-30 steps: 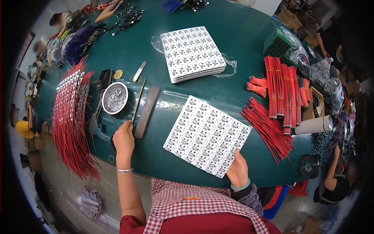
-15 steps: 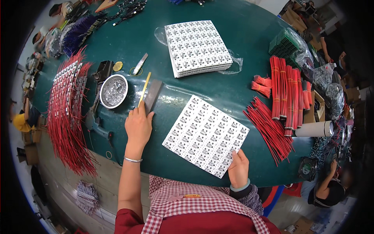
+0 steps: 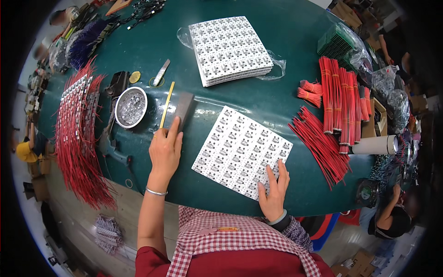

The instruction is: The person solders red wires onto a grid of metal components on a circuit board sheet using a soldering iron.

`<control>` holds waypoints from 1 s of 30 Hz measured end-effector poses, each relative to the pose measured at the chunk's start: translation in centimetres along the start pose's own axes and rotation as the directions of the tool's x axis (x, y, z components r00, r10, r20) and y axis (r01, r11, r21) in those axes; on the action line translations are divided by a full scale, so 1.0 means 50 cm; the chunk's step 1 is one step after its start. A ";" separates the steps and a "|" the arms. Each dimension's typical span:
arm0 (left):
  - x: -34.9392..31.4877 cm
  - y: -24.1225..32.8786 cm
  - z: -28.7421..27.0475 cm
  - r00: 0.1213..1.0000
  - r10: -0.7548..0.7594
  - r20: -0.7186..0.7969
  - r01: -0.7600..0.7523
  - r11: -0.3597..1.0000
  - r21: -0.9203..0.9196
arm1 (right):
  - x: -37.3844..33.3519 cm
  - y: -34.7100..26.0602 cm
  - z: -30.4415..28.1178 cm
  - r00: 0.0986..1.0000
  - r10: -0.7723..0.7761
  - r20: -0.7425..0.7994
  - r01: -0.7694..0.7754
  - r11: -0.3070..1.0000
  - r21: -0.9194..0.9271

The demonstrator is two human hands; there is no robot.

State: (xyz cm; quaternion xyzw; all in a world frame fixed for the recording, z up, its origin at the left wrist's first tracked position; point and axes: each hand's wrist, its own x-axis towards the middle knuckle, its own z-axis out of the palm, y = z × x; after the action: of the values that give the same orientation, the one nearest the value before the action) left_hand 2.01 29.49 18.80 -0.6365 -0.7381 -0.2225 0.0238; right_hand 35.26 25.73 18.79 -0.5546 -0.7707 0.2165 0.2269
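Note:
My left hand [image 3: 164, 150] is at the near end of a flat grey bar [image 3: 184, 107], its index finger along the bar and its thumb close by. The bar's near end is partly hidden by the fingers. A thin yellow stick [image 3: 167, 105] lies just left of the bar, its lower end by my curled fingers. My right hand [image 3: 275, 194] rests with spread fingers on the near right edge of a white circuit board panel [image 3: 235, 147]. Rows of small dark and silver parts cover that panel, which lies slantwise on the table.
A stack of similar panels [image 3: 230, 51] stands farther back. At left are a white bowl of metal bits [image 3: 131, 107], a cutter knife [image 3: 162, 73] and boards with red wires [image 3: 78, 147]. Red wire bundles [image 3: 339, 101] and a white cylinder [image 3: 376, 145] lie right. People sit around the table.
My right hand has shifted from gripping the panel's right corner to lying spread on its near edge. The grey bar has moved slightly right with my left hand, away from the yellow stick.

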 end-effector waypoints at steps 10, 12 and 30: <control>-0.043 0.084 -0.019 0.998 0.062 0.016 -0.058 0.983 -0.172 | 0.002 -0.004 0.014 0.999 -0.006 -0.032 0.005 1.000 -0.022; -0.046 0.100 -0.012 0.995 0.099 0.017 -0.094 0.980 -0.178 | 0.013 -0.024 0.021 1.000 -0.020 -0.024 0.020 0.999 -0.032; -0.058 0.102 0.026 0.990 0.139 0.038 -0.141 0.989 0.038 | 0.100 -0.085 0.057 0.985 -0.175 0.013 0.169 0.965 0.202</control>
State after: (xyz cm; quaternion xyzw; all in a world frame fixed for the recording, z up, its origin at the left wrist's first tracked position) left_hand 7.75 27.71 18.23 -0.6899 -0.6963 -0.1940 0.0395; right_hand 28.98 29.04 19.55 -0.4567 -0.7936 0.2807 0.2877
